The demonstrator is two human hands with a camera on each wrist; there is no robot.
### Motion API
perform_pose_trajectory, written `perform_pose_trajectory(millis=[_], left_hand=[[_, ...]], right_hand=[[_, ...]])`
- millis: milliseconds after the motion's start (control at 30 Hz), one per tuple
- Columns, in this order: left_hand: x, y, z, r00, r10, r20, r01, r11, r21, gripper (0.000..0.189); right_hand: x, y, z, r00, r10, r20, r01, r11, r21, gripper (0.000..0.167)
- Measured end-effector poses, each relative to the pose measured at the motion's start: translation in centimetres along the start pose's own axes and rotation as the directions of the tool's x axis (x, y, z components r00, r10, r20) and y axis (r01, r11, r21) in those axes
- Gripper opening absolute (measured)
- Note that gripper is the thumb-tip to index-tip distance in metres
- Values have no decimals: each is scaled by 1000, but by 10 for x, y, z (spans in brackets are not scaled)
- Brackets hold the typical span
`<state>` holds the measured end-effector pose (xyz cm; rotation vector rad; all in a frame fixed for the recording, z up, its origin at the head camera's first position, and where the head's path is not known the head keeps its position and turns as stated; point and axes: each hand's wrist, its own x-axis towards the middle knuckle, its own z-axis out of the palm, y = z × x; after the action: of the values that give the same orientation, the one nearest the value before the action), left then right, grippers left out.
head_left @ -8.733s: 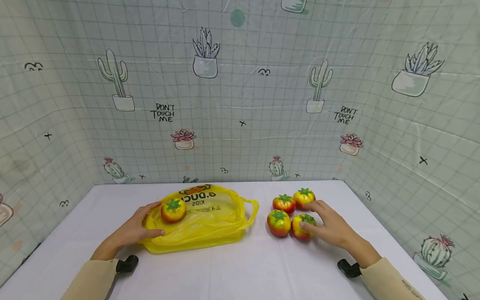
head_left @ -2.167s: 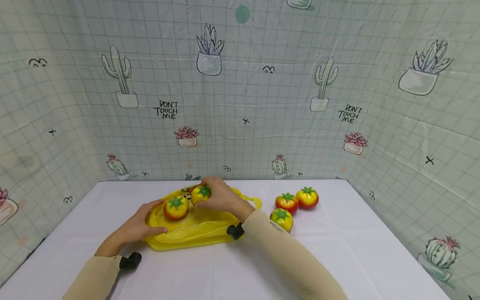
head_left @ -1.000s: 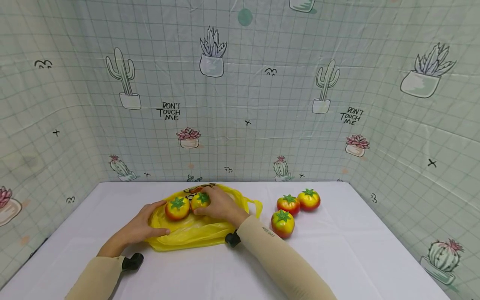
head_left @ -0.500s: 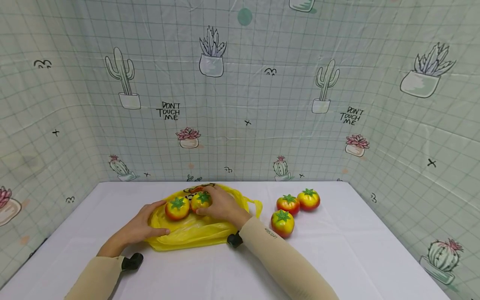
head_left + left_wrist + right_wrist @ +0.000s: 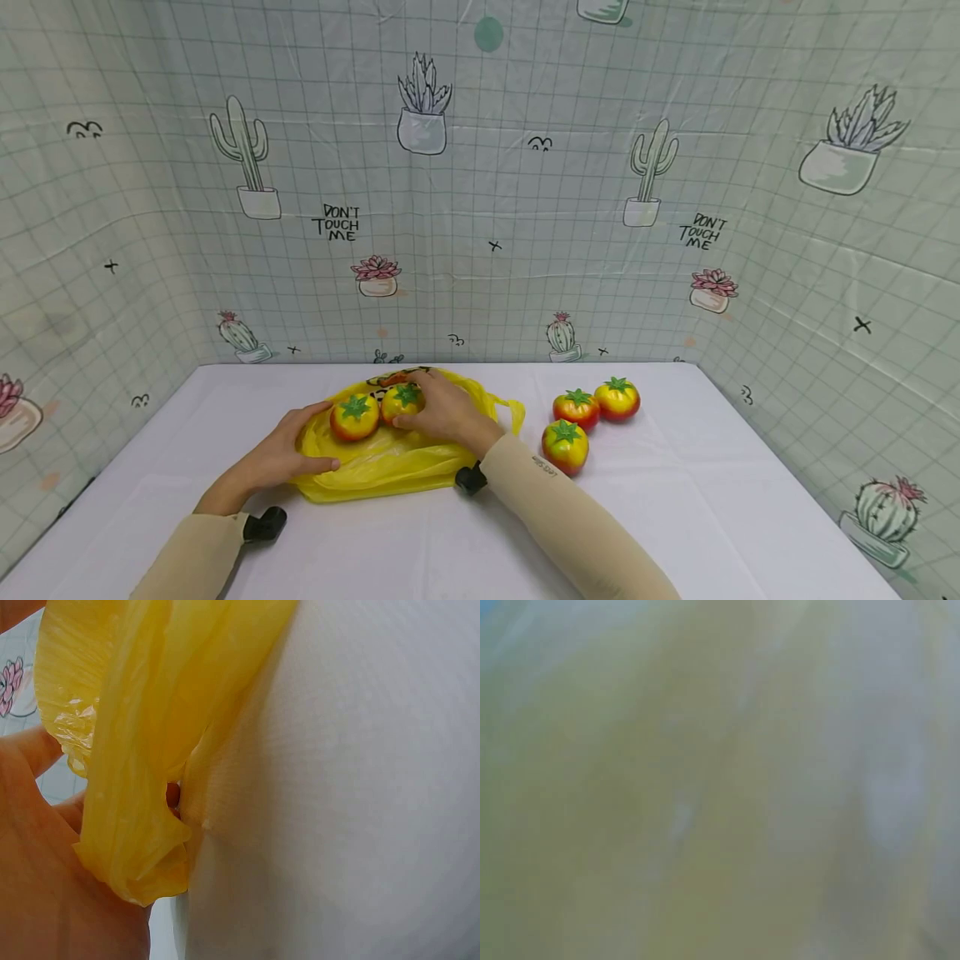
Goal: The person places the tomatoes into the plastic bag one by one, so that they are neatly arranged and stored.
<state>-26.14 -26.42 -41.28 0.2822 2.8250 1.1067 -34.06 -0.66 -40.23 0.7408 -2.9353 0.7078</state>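
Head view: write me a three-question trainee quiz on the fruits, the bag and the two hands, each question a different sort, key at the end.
1. How many loose fruits lie on the white cloth, apart from the yellow plastic bag?
2. True or false: the left hand touches one of those loose fruits.
3. The right hand holds: (a) a bag handle, (b) a fruit, (c) nothing.

Key: 1. Three. 2. False; it is on the yellow plastic bag. 3. b.

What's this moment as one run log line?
left-hand grip: touching yellow bag | right-hand grip: holding fruit beside another | three fruits: on table, right of bag
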Motion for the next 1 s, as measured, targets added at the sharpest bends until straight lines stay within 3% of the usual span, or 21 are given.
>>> perform_pose_trajectory(millis=[667, 1000], left_hand=[[3, -2, 1, 1000, -4, -1, 4, 1000, 9, 100], [3, 0, 0, 1000, -9, 3, 9, 1000, 27, 99]], right_hand=[[-39, 10, -35, 989, -142, -36, 145, 983, 115, 66], [-63, 16, -49, 979, -186, -81, 189, 981, 37, 52]])
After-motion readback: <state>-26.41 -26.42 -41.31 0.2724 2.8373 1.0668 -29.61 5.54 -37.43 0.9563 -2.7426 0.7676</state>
